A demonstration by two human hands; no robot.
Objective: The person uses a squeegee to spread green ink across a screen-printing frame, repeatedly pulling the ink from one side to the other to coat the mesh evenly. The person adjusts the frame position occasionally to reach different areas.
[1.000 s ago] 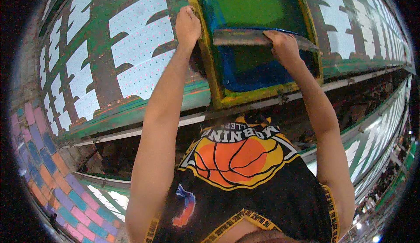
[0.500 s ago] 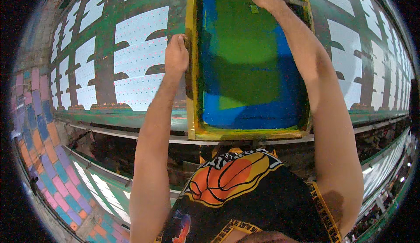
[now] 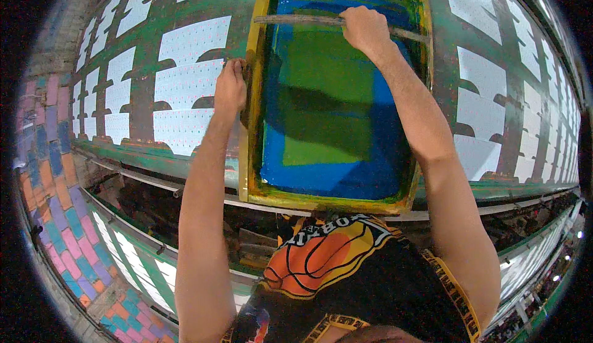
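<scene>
Clasps bar (image 3: 296,19) mid-length across yellow frame (image 3: 327,203) with closed right hand (image 3: 369,31), presumably for balance | rests left hand (image 3: 231,87) frame-left; cannot tell grip

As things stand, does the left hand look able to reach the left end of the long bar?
Probably yes: the left hand is at the left of the yellow frame, near that end of the long bar; only the frame's edge seems to lie between.

Screen-printing workshop: framed screen (image 3: 333,111), green table (image 3: 141,111), dotted white pieces (image 3: 185,83).
</scene>
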